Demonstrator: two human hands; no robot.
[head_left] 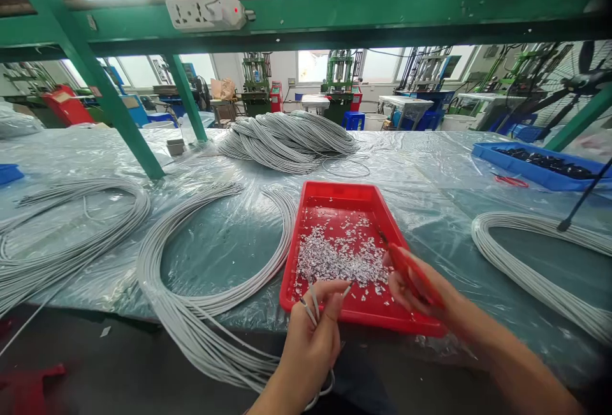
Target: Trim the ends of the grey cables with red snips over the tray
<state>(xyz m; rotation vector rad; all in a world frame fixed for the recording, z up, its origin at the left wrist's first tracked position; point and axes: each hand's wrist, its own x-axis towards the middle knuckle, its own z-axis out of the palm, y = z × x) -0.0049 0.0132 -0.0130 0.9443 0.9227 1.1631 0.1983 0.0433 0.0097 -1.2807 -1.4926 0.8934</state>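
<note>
My left hand [313,332] is closed on thin grey cables [310,303], pinching one between thumb and forefinger so its dark-tipped end points up to the right. Other cable ends stick out above the fist. My right hand [421,287] grips a pair of red-handled scissors [415,275], their short dark blades pointing up and left over the red tray [292,287]. Small silvery scraps [335,259] are scattered thickly across the tray's floor. Both hands are at the tray's near side, the scissors apart from the pinched cable end.
A looped cable bundle [153,262] lies left of the tray, with another [119,224] farther left and one [507,262] at right. A large cable heap [287,141] sits behind. Blue tray [530,173] of black parts stands at right. A green frame [115,115] carries a power strip [205,12].
</note>
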